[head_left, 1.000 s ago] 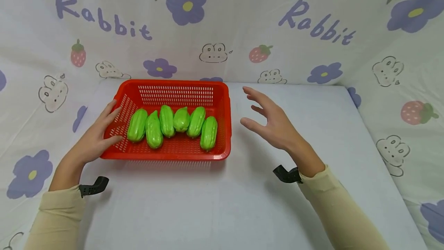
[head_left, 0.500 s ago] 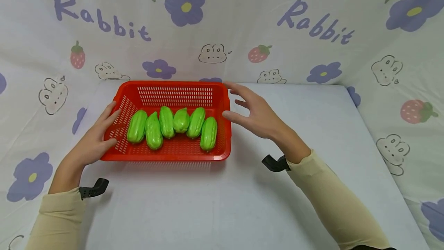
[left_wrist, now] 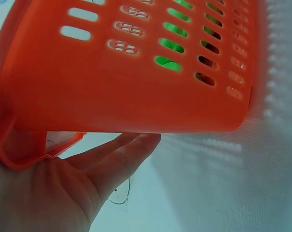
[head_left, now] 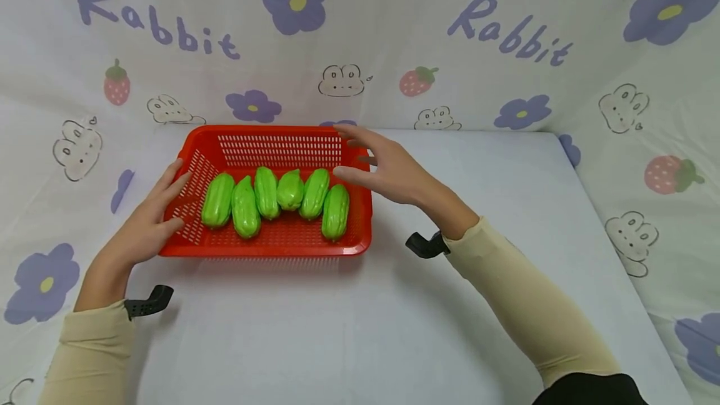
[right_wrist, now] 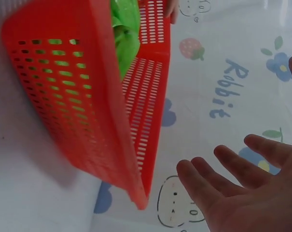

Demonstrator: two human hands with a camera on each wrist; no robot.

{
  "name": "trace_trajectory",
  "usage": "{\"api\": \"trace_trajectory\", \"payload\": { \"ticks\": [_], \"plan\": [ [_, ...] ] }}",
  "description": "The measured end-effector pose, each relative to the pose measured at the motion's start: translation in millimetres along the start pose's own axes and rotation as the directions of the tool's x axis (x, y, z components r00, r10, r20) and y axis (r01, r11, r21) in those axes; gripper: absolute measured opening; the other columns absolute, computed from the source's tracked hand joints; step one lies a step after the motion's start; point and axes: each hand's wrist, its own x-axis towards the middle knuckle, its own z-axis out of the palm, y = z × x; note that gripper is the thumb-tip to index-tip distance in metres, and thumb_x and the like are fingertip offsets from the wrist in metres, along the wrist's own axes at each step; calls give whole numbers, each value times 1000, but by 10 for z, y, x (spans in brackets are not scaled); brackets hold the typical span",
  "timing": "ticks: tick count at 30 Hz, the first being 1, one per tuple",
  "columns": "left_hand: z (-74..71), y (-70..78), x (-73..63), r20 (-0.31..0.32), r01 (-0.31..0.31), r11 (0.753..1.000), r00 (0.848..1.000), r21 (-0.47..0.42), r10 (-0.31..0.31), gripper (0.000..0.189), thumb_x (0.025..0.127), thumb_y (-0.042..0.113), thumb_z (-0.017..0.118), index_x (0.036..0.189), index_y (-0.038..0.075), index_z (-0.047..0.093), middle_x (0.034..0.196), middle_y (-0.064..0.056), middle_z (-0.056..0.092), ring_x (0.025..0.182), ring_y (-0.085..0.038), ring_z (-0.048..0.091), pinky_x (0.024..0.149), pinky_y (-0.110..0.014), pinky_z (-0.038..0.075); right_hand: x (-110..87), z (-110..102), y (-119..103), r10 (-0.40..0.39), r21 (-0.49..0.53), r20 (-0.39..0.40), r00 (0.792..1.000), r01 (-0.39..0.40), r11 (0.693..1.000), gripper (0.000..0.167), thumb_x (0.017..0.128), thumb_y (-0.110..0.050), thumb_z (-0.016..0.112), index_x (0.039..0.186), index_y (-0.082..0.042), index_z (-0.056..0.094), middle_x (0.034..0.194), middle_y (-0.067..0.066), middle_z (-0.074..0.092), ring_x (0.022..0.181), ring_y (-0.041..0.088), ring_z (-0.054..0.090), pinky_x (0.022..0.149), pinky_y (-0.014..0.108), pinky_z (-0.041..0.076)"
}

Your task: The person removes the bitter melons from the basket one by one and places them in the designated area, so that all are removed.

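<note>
Several glossy, ribbed green gourds (head_left: 245, 207) lie in a row inside a red plastic basket (head_left: 264, 249) with slotted walls. At the basket's left end is my left hand (head_left: 143, 220), with the thumb by the rim and the fingers extended. In the left wrist view, the fingers (left_wrist: 131, 152) lie against the outside of the basket wall. My right hand (head_left: 388, 170) hovers over the right rim, fingers spread and holding nothing. The right wrist view shows it apart from the basket, with the green gourds (right_wrist: 126, 38) visible beyond the near wall.
The basket stands toward the back of a white-covered table (head_left: 337, 330). Behind and beside the table hangs a cloth (head_left: 382, 30) printed with rabbits, flowers and strawberries. A black wrist mount (head_left: 149, 302) sits on the left cuff, and another black mount (head_left: 426, 245) on the right.
My right hand has moved left, from beside the basket to over its right rim. My left hand stays at the left end, and the gourds keep their places.
</note>
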Motion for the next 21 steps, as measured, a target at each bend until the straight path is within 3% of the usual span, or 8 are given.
{"api": "trace_trajectory", "payload": {
  "ticks": [7, 16, 21],
  "plan": [
    [2, 19, 11, -1, -1, 1000, 1000, -19, 1, 86, 92, -14, 56, 170, -1, 23, 183, -6, -1, 166, -40, 0, 118, -81, 20, 174, 16, -108, -14, -22, 43, 999, 15, 1000, 81, 98, -57, 68, 168, -26, 42, 160, -4, 53, 145, 17, 50, 116, 48, 47],
    [6, 33, 32, 2, -6, 1000, 1000, -18, 6, 86, 92, -14, 55, 170, -2, 22, 183, -6, -2, 166, -40, 0, 121, -79, 17, 309, 50, -172, -23, -40, 98, 995, 28, 999, 83, 99, -56, 68, 168, -21, 40, 162, 0, 51, 144, 19, 51, 114, 39, 49],
    [3, 0, 26, 5, -4, 1000, 1000, -11, 4, 86, 92, -15, 55, 170, -2, 22, 183, -7, -2, 166, -40, 0, 121, -79, 17, 402, 91, -198, -7, -46, 129, 992, 13, 999, 83, 98, -59, 68, 168, -22, 41, 160, 2, 53, 144, 22, 53, 115, 47, 48]
  ]
}}
